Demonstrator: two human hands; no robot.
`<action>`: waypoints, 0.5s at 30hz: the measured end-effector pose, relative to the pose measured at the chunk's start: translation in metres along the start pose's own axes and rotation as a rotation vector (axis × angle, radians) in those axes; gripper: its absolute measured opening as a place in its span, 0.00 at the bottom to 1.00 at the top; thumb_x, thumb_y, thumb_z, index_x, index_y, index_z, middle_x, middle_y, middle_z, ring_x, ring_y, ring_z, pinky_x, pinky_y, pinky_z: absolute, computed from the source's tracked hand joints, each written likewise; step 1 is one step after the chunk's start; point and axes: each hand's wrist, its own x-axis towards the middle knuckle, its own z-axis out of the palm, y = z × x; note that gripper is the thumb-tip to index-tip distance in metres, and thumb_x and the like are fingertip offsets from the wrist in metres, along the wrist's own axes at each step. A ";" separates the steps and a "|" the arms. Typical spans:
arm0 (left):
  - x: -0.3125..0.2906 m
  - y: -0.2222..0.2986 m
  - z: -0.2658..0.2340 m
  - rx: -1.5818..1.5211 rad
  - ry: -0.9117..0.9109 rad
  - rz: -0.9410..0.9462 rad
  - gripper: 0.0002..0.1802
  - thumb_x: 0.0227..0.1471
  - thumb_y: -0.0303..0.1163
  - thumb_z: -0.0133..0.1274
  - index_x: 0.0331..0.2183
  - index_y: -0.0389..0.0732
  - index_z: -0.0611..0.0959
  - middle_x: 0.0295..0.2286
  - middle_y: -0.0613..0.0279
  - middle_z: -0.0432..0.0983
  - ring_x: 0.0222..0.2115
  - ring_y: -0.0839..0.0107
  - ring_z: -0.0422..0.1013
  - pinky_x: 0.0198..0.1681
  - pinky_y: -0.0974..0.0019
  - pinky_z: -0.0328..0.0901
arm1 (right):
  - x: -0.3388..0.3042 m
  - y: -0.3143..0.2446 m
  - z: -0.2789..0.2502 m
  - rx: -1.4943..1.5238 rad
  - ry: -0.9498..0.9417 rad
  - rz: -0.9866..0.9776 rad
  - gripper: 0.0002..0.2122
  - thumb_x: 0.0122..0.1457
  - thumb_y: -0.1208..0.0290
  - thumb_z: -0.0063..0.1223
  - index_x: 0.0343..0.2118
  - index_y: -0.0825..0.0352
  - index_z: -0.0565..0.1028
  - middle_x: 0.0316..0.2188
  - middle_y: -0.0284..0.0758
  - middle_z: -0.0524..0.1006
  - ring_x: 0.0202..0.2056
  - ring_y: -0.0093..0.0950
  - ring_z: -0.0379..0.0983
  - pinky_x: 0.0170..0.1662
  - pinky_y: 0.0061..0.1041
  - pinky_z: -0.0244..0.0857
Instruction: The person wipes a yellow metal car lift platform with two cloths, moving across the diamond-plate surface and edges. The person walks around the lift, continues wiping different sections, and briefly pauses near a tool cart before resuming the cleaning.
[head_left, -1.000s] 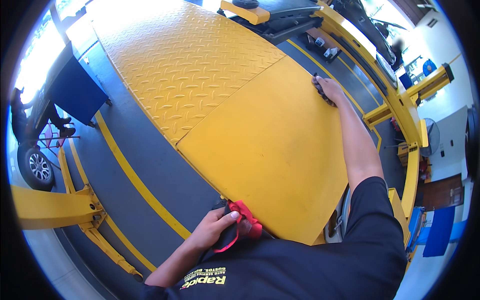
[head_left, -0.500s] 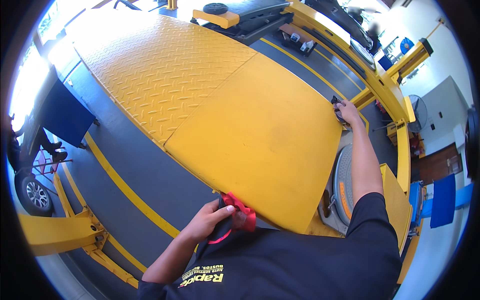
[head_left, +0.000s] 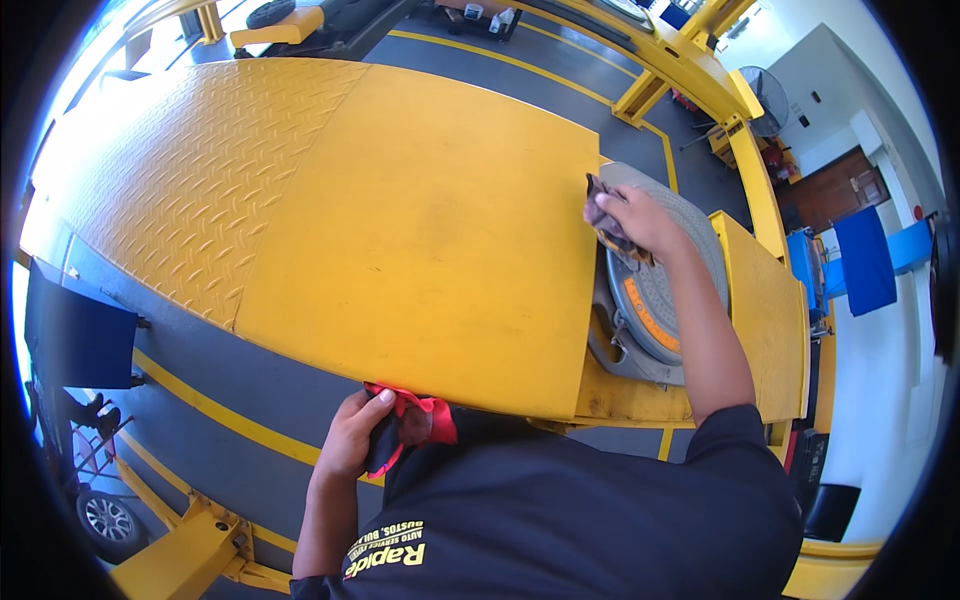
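My left hand (head_left: 350,432) is closed on a red and black cloth (head_left: 418,418), by the near edge of a yellow metal ramp plate (head_left: 430,240). My right hand (head_left: 640,218) grips a crumpled dark rag (head_left: 612,222) at the plate's right edge. Beneath that hand lies a round grey turntable (head_left: 665,290) with an orange label, partly hidden by my forearm. Faint dark smudges show on the plate's smooth surface. To its left the surface carries on as yellow tread plate (head_left: 190,190).
Yellow lift beams (head_left: 740,165) rise at the right, near a standing fan (head_left: 765,100). A blue cloth (head_left: 865,260) hangs by the right wall. At the lower left are a car wheel (head_left: 108,518) and a yellow lift arm (head_left: 185,550). Yellow lines mark the grey floor (head_left: 250,385).
My right hand has moved with the rag from the plate's far right corner down its right edge, over the turntable. The view has shifted right; my left hand still holds the red cloth.
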 end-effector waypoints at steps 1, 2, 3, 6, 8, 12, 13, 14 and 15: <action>0.000 0.005 0.001 0.017 0.036 -0.005 0.25 0.69 0.43 0.50 0.49 0.25 0.80 0.40 0.51 0.82 0.37 0.68 0.79 0.43 0.64 0.73 | 0.001 0.008 0.004 -0.011 -0.014 -0.028 0.19 0.69 0.60 0.52 0.53 0.71 0.77 0.38 0.36 0.82 0.38 0.23 0.77 0.44 0.24 0.70; 0.001 0.009 0.000 0.017 -0.016 -0.034 0.26 0.69 0.43 0.49 0.49 0.25 0.80 0.40 0.51 0.82 0.38 0.68 0.79 0.43 0.64 0.73 | 0.000 0.020 0.001 -0.019 -0.025 -0.060 0.21 0.69 0.60 0.53 0.56 0.71 0.74 0.40 0.36 0.82 0.40 0.23 0.78 0.46 0.25 0.70; 0.003 0.013 -0.003 0.010 -0.034 -0.044 0.26 0.70 0.44 0.49 0.49 0.25 0.80 0.41 0.51 0.82 0.38 0.68 0.79 0.44 0.64 0.73 | -0.003 0.018 0.007 0.041 -0.023 -0.066 0.22 0.68 0.62 0.55 0.58 0.72 0.71 0.41 0.36 0.82 0.41 0.23 0.78 0.48 0.26 0.71; 0.004 0.023 -0.013 -0.036 -0.088 -0.105 0.29 0.71 0.48 0.46 0.49 0.27 0.81 0.42 0.51 0.82 0.39 0.69 0.78 0.45 0.64 0.72 | -0.012 0.012 0.019 0.155 -0.058 -0.018 0.25 0.65 0.68 0.59 0.61 0.73 0.67 0.44 0.38 0.81 0.44 0.25 0.78 0.51 0.27 0.71; 0.008 0.020 -0.014 -0.044 -0.134 -0.104 0.32 0.72 0.51 0.44 0.51 0.28 0.80 0.42 0.52 0.82 0.40 0.70 0.78 0.47 0.66 0.72 | -0.010 0.013 0.030 0.239 0.043 -0.013 0.24 0.64 0.72 0.60 0.60 0.74 0.68 0.44 0.39 0.80 0.42 0.25 0.78 0.48 0.27 0.71; 0.013 0.005 -0.015 0.047 -0.137 -0.004 0.36 0.73 0.56 0.40 0.55 0.30 0.79 0.44 0.58 0.82 0.42 0.75 0.76 0.49 0.69 0.71 | -0.002 0.017 0.047 0.376 0.207 -0.037 0.19 0.64 0.78 0.58 0.56 0.73 0.69 0.36 0.38 0.80 0.29 0.23 0.76 0.30 0.21 0.68; 0.011 0.008 -0.013 0.062 -0.122 0.010 0.35 0.74 0.56 0.40 0.55 0.30 0.79 0.44 0.58 0.82 0.42 0.76 0.76 0.48 0.70 0.71 | 0.001 0.021 0.049 0.412 0.227 -0.033 0.18 0.64 0.77 0.58 0.55 0.73 0.70 0.36 0.37 0.80 0.30 0.23 0.77 0.30 0.21 0.69; 0.010 0.011 -0.010 0.078 -0.108 0.022 0.35 0.74 0.55 0.39 0.55 0.29 0.79 0.43 0.59 0.82 0.41 0.76 0.76 0.48 0.70 0.71 | 0.003 0.025 0.049 0.449 0.248 -0.028 0.17 0.64 0.77 0.59 0.55 0.72 0.71 0.37 0.37 0.81 0.30 0.23 0.77 0.30 0.21 0.69; 0.009 0.011 -0.006 0.046 -0.088 0.054 0.33 0.74 0.55 0.38 0.49 0.32 0.83 0.37 0.63 0.82 0.34 0.79 0.75 0.41 0.73 0.70 | 0.006 0.030 0.047 0.472 0.249 -0.014 0.17 0.63 0.76 0.60 0.54 0.71 0.73 0.38 0.36 0.81 0.31 0.23 0.78 0.32 0.21 0.70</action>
